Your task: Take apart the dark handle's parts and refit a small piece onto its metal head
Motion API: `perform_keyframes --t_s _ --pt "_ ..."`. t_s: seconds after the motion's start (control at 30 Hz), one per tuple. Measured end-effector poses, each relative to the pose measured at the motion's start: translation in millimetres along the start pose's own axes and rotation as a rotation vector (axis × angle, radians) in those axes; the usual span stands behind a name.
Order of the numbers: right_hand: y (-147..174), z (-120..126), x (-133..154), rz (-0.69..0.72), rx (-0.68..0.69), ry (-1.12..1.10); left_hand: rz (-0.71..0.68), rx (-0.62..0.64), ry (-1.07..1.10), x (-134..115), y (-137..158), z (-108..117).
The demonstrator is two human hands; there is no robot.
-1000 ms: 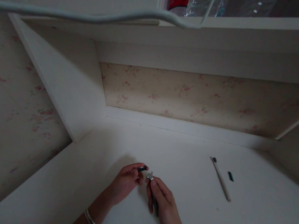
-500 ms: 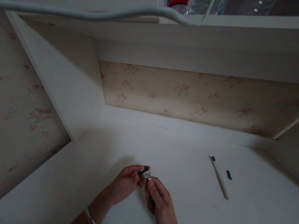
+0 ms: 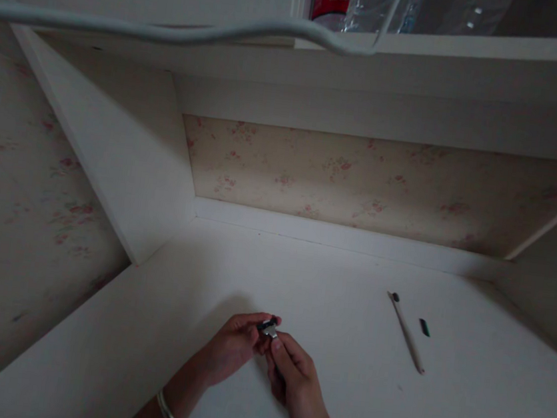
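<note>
My left hand (image 3: 235,346) pinches a small black bar-shaped piece (image 3: 263,325) between thumb and fingers. In my right hand (image 3: 294,372) is a silver metal tool (image 3: 270,332) with a wide, T-shaped head; the fingers hide the rest of it. The silver head lies against or very close to the black piece; I cannot tell whether they are joined. Both hands are close together, just above the white desk (image 3: 339,296). A silver bangle (image 3: 169,411) circles the left wrist.
Right of my hands lie a thin pale stick (image 3: 408,338) with a dark part near its far end and a small dark green piece (image 3: 424,327). A pale cable (image 3: 178,33) crosses above. Plastic bottles (image 3: 377,5) stand on the upper shelf (image 3: 452,51).
The silver head has moved up to the black piece, closing the small gap between them. Both hands stay in nearly the same place.
</note>
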State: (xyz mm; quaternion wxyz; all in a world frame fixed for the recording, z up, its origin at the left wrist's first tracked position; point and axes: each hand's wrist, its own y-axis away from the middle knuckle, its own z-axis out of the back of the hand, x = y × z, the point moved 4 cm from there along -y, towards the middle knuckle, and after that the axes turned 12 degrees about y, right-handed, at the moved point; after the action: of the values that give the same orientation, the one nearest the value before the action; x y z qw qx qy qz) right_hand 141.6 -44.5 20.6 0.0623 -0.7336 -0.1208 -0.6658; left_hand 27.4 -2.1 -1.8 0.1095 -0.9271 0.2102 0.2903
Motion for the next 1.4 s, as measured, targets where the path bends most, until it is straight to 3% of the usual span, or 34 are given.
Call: perform_keyframes --t_s 0.8,1.27,1.4 --pt "0 -1 2 -0.026 0.062 -0.047 -0.013 -0.006 -0.001 3 1 11" --pt "5 -6 2 0.044 0.115 0.034 -0.033 0.017 0.002 -3 5 6" --pt "5 -4 6 0.067 0.090 0.075 -0.047 -0.034 0.023 -4 5 9"
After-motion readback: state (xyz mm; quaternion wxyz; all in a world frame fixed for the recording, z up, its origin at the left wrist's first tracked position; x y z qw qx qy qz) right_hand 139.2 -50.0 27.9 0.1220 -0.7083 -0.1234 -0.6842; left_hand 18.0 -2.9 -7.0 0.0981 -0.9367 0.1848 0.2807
